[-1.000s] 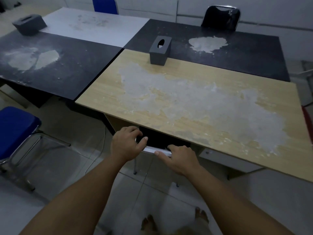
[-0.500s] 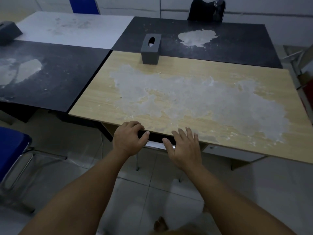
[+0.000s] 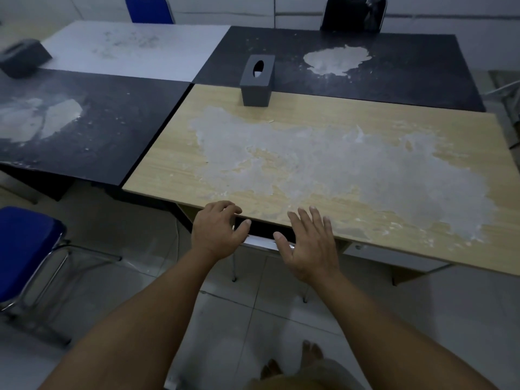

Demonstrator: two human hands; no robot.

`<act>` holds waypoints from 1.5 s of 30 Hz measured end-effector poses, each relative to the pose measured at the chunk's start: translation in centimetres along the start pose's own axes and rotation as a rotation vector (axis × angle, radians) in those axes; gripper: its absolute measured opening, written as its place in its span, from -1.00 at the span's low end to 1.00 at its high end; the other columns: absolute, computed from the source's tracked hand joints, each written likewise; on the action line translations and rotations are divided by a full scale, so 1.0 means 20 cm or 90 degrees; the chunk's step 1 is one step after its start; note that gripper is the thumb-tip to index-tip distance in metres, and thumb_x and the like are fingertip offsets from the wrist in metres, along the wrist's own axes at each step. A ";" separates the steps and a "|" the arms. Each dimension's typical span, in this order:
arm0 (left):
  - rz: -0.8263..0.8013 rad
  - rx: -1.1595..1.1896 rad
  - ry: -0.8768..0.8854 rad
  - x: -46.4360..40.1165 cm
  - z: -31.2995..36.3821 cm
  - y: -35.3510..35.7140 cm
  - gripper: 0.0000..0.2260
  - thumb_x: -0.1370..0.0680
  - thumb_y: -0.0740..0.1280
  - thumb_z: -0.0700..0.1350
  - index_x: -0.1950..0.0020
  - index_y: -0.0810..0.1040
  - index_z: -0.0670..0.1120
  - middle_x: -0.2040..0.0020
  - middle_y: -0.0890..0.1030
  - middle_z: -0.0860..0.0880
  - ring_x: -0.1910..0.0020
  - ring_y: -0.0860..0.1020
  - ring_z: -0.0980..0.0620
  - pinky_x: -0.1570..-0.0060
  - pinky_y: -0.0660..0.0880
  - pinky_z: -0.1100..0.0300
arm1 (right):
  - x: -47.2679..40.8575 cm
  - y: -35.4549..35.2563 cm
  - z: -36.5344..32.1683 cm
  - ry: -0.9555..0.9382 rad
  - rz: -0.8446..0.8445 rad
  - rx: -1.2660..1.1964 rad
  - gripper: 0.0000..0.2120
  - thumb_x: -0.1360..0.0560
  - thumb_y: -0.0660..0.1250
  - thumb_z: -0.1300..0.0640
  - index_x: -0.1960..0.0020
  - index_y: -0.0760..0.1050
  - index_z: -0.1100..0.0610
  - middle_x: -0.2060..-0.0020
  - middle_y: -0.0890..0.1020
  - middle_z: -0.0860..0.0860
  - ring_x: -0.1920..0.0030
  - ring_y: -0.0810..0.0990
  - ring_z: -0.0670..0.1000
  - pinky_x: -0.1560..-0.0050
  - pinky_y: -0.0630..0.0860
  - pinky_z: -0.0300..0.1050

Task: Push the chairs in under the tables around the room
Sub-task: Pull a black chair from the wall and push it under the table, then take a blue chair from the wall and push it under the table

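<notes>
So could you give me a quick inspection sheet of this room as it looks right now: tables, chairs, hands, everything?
Surface: wooden table with a large whitish patch; two black tables and a white one adjoin it.
Job's things: black chair almost fully under the wooden table; blue chair at left stands out on the floor.
Clutter: grey tissue box upright on the seam of two tables; another grey box far left, blurred.
Hands: left hand grips the chair's back; right hand open, fingers spread.
Cables: nothing seen.
Surroundings: tiled floor, two more chairs at the far side, bare feet below.
</notes>
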State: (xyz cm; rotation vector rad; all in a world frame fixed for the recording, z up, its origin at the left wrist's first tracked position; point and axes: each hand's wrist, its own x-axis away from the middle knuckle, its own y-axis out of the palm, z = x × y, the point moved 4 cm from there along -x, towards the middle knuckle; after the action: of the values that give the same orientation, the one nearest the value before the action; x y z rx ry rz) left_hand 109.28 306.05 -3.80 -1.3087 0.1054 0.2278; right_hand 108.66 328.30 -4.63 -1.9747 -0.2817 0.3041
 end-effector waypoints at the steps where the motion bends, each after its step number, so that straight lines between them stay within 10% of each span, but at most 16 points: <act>1: -0.005 0.000 -0.004 0.00 0.00 0.00 -0.52 -0.48 0.15 0.26 -0.11 0.63 -0.03 -0.12 0.61 0.01 -0.12 0.52 -0.05 -0.01 0.45 0.05 | 0.00 0.00 0.01 -0.007 -0.001 -0.001 -0.27 -0.55 -0.09 -0.37 -0.51 0.28 0.07 -0.51 0.27 0.09 -0.56 0.04 0.11 -0.53 -0.10 0.18; 14: 0.002 -0.013 -0.024 -0.01 0.06 0.00 -0.51 -0.47 0.14 0.25 -0.14 0.62 -0.03 -0.10 0.62 -0.01 -0.12 0.52 -0.07 0.01 0.43 0.06 | -0.02 -0.02 0.07 -0.087 -0.003 -0.033 -0.29 -0.56 -0.08 -0.37 -0.43 0.41 0.09 -0.39 0.47 0.10 -0.50 0.24 0.15 -0.48 0.09 0.26; 28: 0.024 -0.011 -0.141 0.09 0.08 -0.05 -0.41 -0.51 0.06 0.30 -0.24 0.55 -0.10 -0.20 0.55 -0.11 -0.22 0.45 -0.14 -0.16 0.39 -0.08 | -0.04 -0.01 0.05 -0.095 -0.243 -0.068 -0.39 -0.61 -0.08 -0.29 -0.55 0.18 0.01 -0.53 0.23 0.08 -0.52 0.16 0.09 -0.48 0.10 0.15; 39: 0.091 -0.010 -0.303 0.34 -0.19 -0.26 -0.39 -0.56 0.03 0.27 -0.31 0.48 -0.17 -0.25 0.54 -0.16 -0.26 0.44 -0.16 -0.18 0.41 -0.07 | -0.26 -0.02 -0.38 -0.317 -0.124 -0.014 -0.51 -0.55 0.16 -0.25 -0.17 0.55 0.12 -0.01 0.63 0.03 -0.01 0.54 0.06 -0.01 0.49 -0.03; 45: 0.133 -0.041 -0.382 0.51 -0.48 -0.41 -0.39 -0.56 0.04 0.27 -0.33 0.47 -0.17 -0.26 0.53 -0.16 -0.28 0.43 -0.13 -0.21 0.41 -0.06 | -0.33 0.11 -0.73 -0.445 -0.168 0.002 -0.38 -0.56 0.09 -0.27 -0.39 0.42 0.16 -0.32 0.52 0.08 -0.33 0.42 0.12 -0.29 0.34 0.05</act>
State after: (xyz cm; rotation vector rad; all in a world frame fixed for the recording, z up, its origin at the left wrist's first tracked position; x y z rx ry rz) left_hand 121.46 295.91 -0.58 -1.2442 -0.2791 0.7959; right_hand 107.42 312.76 -0.23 -1.7402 -0.9754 0.8150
